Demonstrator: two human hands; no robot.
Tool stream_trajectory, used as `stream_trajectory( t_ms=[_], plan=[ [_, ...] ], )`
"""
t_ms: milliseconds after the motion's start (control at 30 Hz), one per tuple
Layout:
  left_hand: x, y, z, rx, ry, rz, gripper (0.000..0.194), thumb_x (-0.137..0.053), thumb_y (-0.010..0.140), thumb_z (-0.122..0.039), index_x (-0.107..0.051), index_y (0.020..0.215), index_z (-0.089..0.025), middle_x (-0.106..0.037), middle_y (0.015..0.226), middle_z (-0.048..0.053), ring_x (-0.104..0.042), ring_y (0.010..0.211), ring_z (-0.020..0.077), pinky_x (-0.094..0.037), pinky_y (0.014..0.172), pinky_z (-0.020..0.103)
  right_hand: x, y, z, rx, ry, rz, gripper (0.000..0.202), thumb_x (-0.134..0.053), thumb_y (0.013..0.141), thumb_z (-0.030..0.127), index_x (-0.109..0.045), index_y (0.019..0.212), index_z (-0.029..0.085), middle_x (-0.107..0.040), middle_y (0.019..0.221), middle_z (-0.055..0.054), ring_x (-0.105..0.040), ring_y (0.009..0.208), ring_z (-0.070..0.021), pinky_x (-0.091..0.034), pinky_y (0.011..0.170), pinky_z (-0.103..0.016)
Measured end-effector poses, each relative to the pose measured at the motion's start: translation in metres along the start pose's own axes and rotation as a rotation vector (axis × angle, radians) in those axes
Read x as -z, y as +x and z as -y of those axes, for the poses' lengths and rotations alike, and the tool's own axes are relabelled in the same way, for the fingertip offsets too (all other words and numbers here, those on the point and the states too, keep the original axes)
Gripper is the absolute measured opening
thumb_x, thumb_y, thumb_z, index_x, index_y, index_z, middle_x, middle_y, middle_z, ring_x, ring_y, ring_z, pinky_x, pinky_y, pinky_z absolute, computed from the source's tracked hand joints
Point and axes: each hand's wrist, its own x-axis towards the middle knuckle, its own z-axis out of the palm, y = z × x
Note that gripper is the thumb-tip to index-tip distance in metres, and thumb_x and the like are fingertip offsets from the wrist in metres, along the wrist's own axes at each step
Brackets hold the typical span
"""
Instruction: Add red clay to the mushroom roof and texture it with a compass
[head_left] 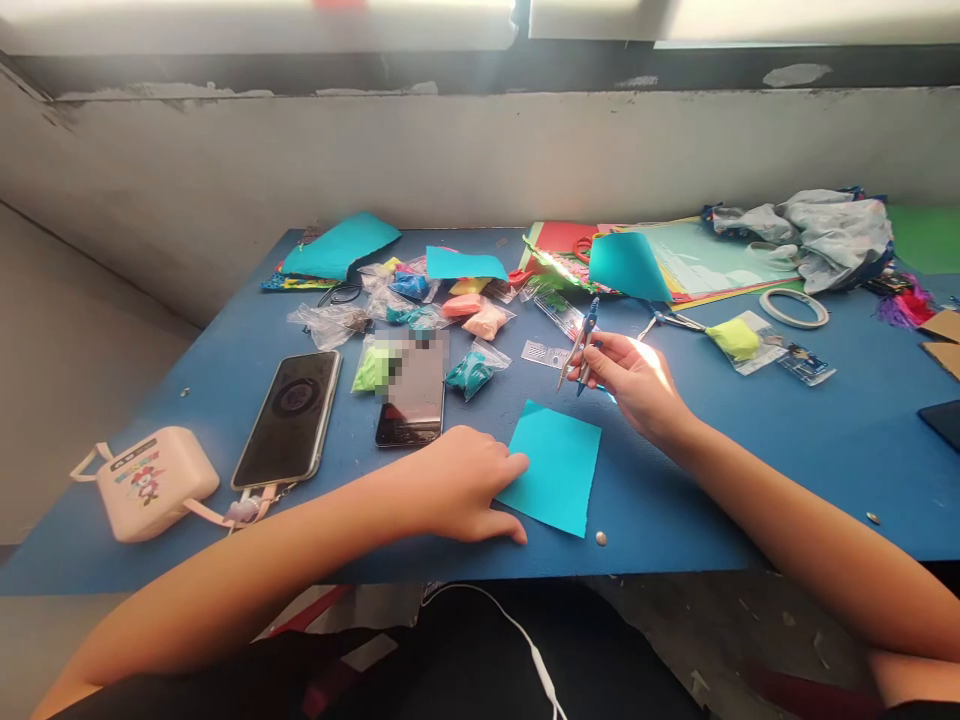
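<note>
A small blue sheet of paper (556, 465) lies flat on the table in front of me. My left hand (476, 485) rests at its left edge, the index finger touching the paper and the thumb spread apart on the tabletop. It holds nothing. Above the sheet's far right corner, my right hand (626, 375) pinches a blue and silver drawing compass (588, 325). The compass is held tilted, with its two legs slightly apart and pointing down. Just beyond the paper sit a bag of teal clay (470, 372) and a clear printed strip (545, 354).
On the blue table (720, 490), a phone (289, 420), a second phone (412, 390) and a pink case (157, 485) stand left. Bagged clay, paper sheets (341, 245) and scissors (582, 248) lie behind. To the right are a tape roll (793, 307) and yellow clay (735, 340).
</note>
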Motion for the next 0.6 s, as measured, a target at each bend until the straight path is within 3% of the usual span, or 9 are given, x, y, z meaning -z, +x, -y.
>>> stream_trajectory(
  t_ms=[167, 400, 500, 600],
  plan=[
    [-0.003, 0.0, -0.007, -0.011, 0.099, -0.021, 0.032, -0.052, 0.094, -0.046, -0.058, 0.082, -0.017, -0.067, 0.071, 0.005, -0.065, 0.066, 0.0235, -0.031, 0.048, 0.032, 0.001, -0.003, 0.004, 0.015, 0.013, 0.027, 0.045, -0.083, 0.057, 0.05, -0.06, 0.082, 0.02, -0.066, 0.071, 0.002, -0.064, 0.064, -0.0125, -0.044, 0.052, -0.024],
    [-0.014, 0.005, -0.013, -0.086, 0.155, -0.162, 0.045, -0.051, 0.091, -0.059, -0.058, 0.08, -0.015, -0.065, 0.063, 0.006, -0.063, 0.056, 0.0223, -0.027, 0.042, 0.032, 0.01, -0.005, 0.018, -0.121, 0.148, 0.133, 0.029, -0.077, 0.066, 0.038, -0.057, 0.078, 0.02, -0.056, 0.072, 0.002, -0.053, 0.058, -0.0084, -0.047, 0.051, -0.021],
    [-0.024, 0.009, -0.012, -0.068, 0.16, -0.234, 0.048, -0.048, 0.092, -0.06, -0.058, 0.075, -0.016, -0.062, 0.055, 0.005, -0.06, 0.048, 0.0206, -0.019, 0.039, 0.03, 0.009, -0.004, 0.02, -0.224, 0.241, 0.084, 0.026, -0.079, 0.059, 0.028, -0.06, 0.076, 0.021, -0.055, 0.068, 0.002, -0.05, 0.056, -0.0092, -0.049, 0.05, -0.023],
    [-0.041, 0.016, -0.013, -0.058, 0.169, -0.397, 0.048, -0.047, 0.093, -0.058, -0.055, 0.069, -0.017, -0.056, 0.05, 0.004, -0.057, 0.045, 0.0193, -0.017, 0.04, 0.029, 0.004, -0.005, 0.022, -0.272, 0.28, 0.022, 0.024, -0.081, 0.056, 0.024, -0.062, 0.071, 0.022, -0.054, 0.066, 0.002, -0.049, 0.057, -0.0096, -0.05, 0.052, -0.024]
  ],
)
